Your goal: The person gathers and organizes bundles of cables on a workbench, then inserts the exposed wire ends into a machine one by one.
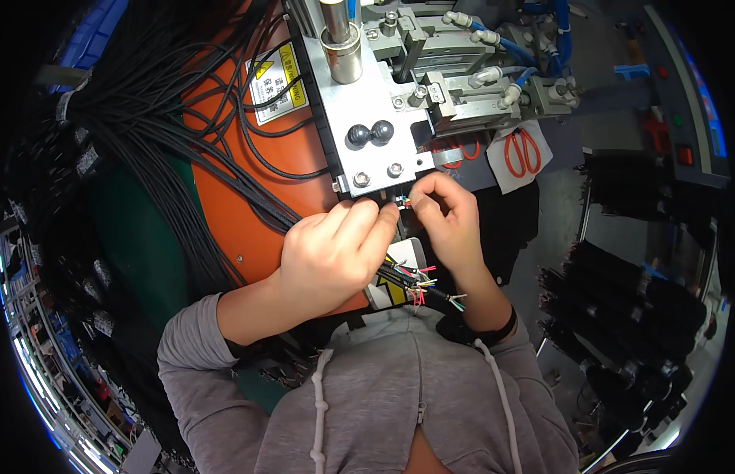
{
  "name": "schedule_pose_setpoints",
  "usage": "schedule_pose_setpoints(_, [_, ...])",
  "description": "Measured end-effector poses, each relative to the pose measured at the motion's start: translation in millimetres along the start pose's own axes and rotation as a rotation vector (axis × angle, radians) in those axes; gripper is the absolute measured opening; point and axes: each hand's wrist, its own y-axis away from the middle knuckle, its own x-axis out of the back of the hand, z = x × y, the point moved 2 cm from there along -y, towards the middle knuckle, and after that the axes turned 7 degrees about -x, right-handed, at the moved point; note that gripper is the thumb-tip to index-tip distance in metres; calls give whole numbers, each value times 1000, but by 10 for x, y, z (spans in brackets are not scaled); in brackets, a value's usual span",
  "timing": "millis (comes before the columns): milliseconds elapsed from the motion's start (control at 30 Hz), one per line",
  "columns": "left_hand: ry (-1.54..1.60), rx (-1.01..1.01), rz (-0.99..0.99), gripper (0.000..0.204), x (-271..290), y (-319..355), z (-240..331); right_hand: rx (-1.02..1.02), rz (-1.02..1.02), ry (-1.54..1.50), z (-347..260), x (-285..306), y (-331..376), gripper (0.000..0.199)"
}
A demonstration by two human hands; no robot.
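My left hand (336, 245) is closed at the front edge of the machine's metal plate (336, 118), its thumb and fingertips pinched at a cable end (401, 203) with small coloured wires. From the other side, my right hand (453, 229) pinches the same wires between thumb and forefinger. Both sets of fingertips almost meet just below the plate, and the fingers partly hide the cable end. Below and between the hands lie several black cables with fanned-out coloured wire ends (419, 286). The rest of the held cable is hidden by my left hand.
A thick bundle of black cables (162, 158) spreads over the orange surface (213, 197) on the left. Air cylinders (470, 59) with blue hoses stand behind. Red looped handles (523, 152) lie on a pale sheet at right. Black cable bunches (620, 308) hang farther right.
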Motion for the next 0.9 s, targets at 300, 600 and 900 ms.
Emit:
schedule_pose_setpoints(300, [21, 12, 55, 21, 60, 54, -22, 574, 188, 361, -195, 16, 50, 11])
schedule_pose_setpoints(600, [3, 172, -50, 17, 96, 119, -27, 746, -265, 145, -342, 81, 22, 17])
schedule_pose_setpoints(900, [259, -102, 326, 24, 268, -71, -88, 634, -248, -192, -391, 124, 137, 23])
